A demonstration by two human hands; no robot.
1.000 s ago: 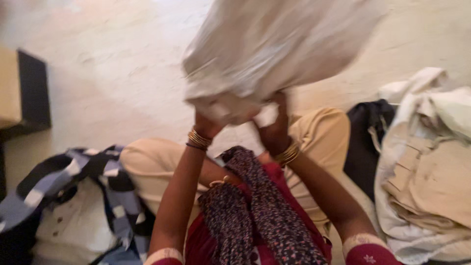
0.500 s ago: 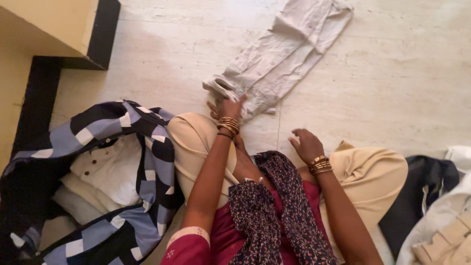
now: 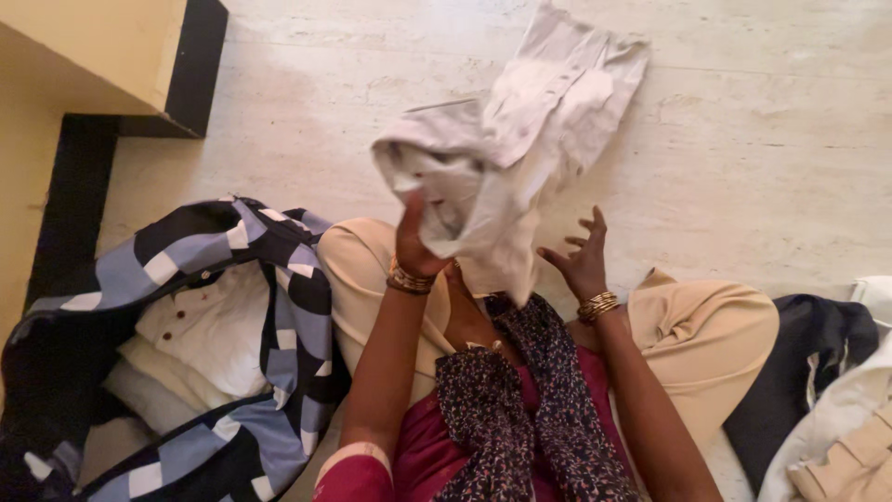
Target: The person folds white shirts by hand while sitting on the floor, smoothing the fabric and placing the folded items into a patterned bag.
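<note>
Lifting seems to be the step in hand: pale trousers (image 3: 506, 149), at upper centre of the frame, are gripped at one bunched end by the left hand (image 3: 413, 240), while the right hand (image 3: 581, 256) is held open beside them, fingers spread, touching nothing. A second grip by that free hand is judged to be needed next. The long axis is seen running from lower left to upper right, far end on the floor (image 3: 743, 139).
</note>
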